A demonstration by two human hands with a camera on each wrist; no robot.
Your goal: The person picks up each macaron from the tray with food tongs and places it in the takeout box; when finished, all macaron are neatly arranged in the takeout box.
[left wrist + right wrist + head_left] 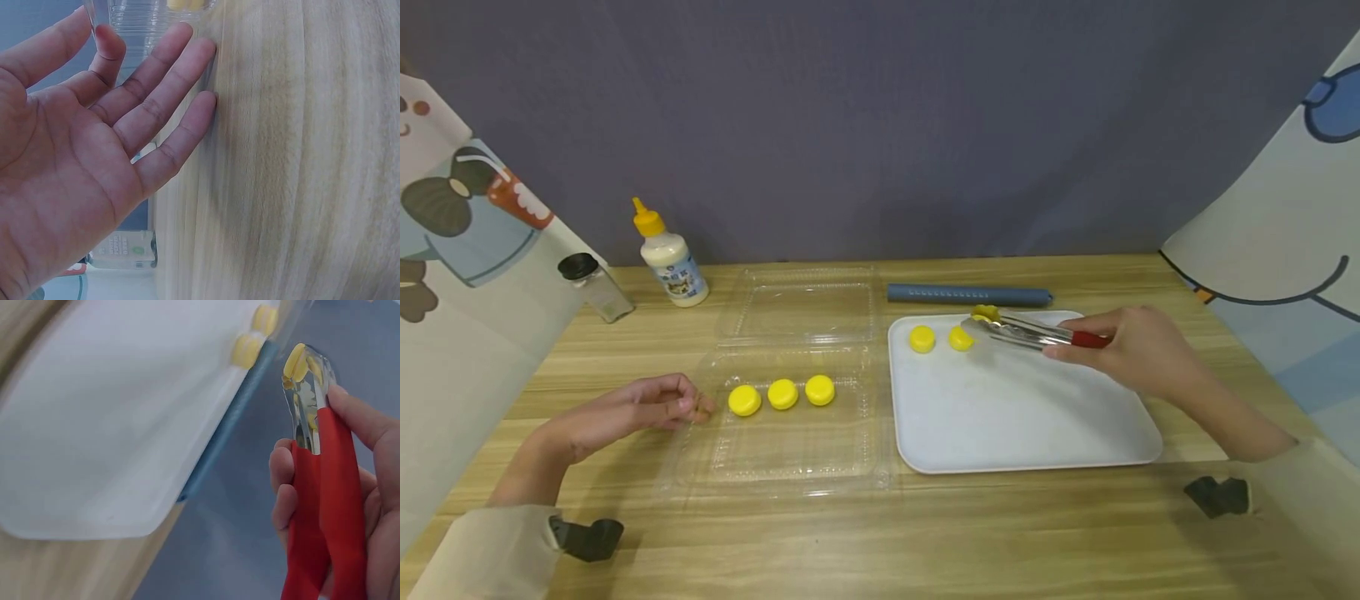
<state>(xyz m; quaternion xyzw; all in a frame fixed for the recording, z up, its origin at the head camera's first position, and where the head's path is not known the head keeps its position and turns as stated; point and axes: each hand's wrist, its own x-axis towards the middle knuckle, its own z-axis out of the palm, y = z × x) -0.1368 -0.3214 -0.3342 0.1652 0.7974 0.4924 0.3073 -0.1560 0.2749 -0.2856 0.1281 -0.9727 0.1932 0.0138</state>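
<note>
My right hand (1138, 346) holds metal tongs (337, 487) with red handles above the white tray (1022, 417). Between the tong tips is a yellow round piece (296, 362), like a small macaron. Two more yellow pieces (922, 338) lie near the tray's far left corner, one partly behind the tongs. At the left, thumb and index finger of my left hand (632, 412) pinch the side edge of a clear plastic container (790, 454); its other fingers are extended loosely. Inside the container, three yellow pieces (782, 394) sit in a row. Its clear lid (805, 304) lies folded back.
A blue-grey stick-like bar (970, 295) lies behind the tray. At the back left stand a white bottle with a yellow nozzle cap (673, 258) and a small clear jar with a black lid (598, 287). A dark panel (880, 125) closes off the back of the wooden table.
</note>
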